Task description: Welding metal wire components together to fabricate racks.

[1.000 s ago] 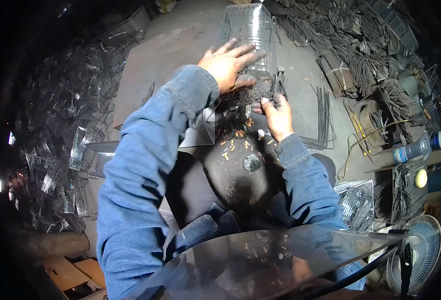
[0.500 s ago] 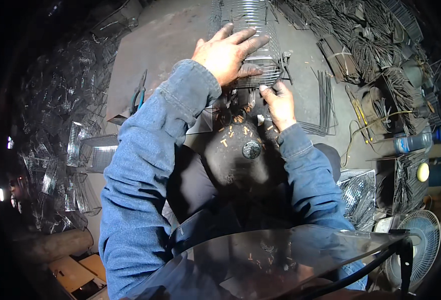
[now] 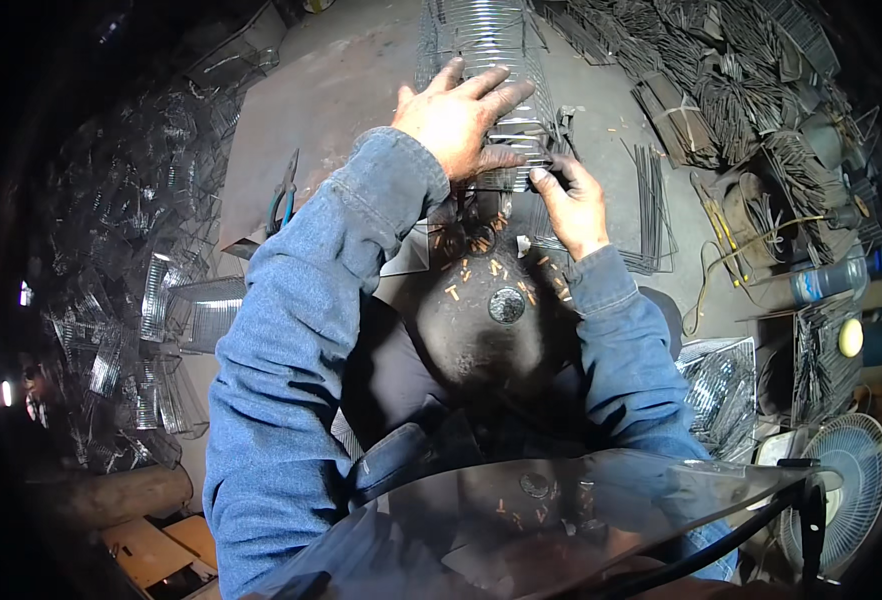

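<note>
- Left hand (image 3: pixel 456 120) lies palm down, fingers spread, across the near part of the wire basket (image 3: pixel 483 40); thumb points right along the near end.
- Right hand (image 3: pixel 573 208) has thumb and forefinger pinching the basket's near right corner. Which wire exactly, I can't tell; too small on my feed.
- Basket location: top centre, long axis running away from the person, near end between both hands, far end cut by the upper edge.
- Progress, my read: the body is already formed, with close cross wires down its length and mesh up the sides. Near end I can't sign off as finished; fingers cover much of it. How much work is left there, I can't tell.
- Just nearer than the basket: dark rounded fixture (image 3: pixel 476 345) between the knees, short orange bits (image 3: pixel 465 270) scattered on it, round glassy disc (image 3: pixel 507 305) on top. Can't confirm contact between fixture and basket.
- Left of the basket: blue-handled pliers (image 3: pixel 283 205) on the flat grey board (image 3: pixel 306 105), out of both hands.
- Right of the right hand: loose thin rods (image 3: pixel 651 200), unjoined as far as I see.
- Further right: heaped wire bundles (image 3: pixel 726 135), bottle (image 3: pixel 827 285), fan (image 3: pixel 846 490).
- Far left: big pile of wire pieces (image 3: pixel 131 230), some basket-shaped.
- Clear visor (image 3: pixel 551 510) crosses the bottom of my view.
</note>
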`<action>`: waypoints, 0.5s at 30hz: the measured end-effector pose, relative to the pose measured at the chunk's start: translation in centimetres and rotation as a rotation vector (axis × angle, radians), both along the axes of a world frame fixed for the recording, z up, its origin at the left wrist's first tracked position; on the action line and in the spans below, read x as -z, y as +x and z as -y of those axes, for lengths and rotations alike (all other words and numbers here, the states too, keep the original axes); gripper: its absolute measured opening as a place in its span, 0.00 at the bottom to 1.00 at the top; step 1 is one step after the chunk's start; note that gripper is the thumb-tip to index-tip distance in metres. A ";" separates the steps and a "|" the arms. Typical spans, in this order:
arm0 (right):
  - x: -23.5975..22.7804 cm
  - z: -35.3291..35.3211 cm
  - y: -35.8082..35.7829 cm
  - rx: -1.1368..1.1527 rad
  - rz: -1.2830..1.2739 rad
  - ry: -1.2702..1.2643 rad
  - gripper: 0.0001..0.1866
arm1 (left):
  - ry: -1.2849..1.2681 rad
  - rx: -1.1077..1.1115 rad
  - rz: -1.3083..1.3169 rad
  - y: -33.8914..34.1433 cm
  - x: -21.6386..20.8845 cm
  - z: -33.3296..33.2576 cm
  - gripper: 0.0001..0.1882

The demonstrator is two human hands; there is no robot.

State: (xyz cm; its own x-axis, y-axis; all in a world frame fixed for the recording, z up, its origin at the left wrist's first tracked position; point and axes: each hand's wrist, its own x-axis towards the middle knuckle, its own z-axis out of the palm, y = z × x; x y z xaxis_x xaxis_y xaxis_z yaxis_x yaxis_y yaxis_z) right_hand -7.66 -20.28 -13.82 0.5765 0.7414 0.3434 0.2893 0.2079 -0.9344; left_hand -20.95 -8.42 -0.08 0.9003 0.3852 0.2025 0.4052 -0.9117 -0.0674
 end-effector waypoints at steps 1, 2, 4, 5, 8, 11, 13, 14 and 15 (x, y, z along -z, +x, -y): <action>0.0 0.2 0.0 0.009 0.023 0.004 0.11 | 0.047 0.005 -0.007 -0.1 -0.1 0.0 0.43; 0.0 0.3 0.0 0.019 0.047 0.007 0.12 | 0.094 0.011 -0.013 -0.1 -0.1 0.0 0.43; -0.4 0.5 0.1 0.028 0.045 0.015 0.13 | 0.116 0.057 -0.015 -0.1 -0.1 -0.4 0.45; -0.6 0.5 0.1 0.045 0.059 -0.017 0.13 | 0.078 0.075 -0.022 -0.1 0.0 -0.5 0.46; -0.7 0.8 0.0 0.059 0.077 -0.025 0.12 | 0.105 0.072 -0.084 0.3 0.1 0.2 0.45; -1.2 1.1 0.3 0.068 0.015 -0.076 0.12 | 0.124 0.056 -0.162 0.9 0.0 0.1 0.44; -1.8 0.9 0.6 0.078 0.081 -0.087 0.12 | 0.130 0.035 -0.135 0.9 0.5 0.3 0.42; -2.1 0.9 0.5 0.089 0.141 -0.108 0.12 | 0.153 0.025 -0.122 0.8 0.9 0.4 0.40; -2.3 0.8 0.4 0.097 0.142 -0.114 0.12 | 0.171 0.026 -0.099 0.8 1.0 0.1 0.40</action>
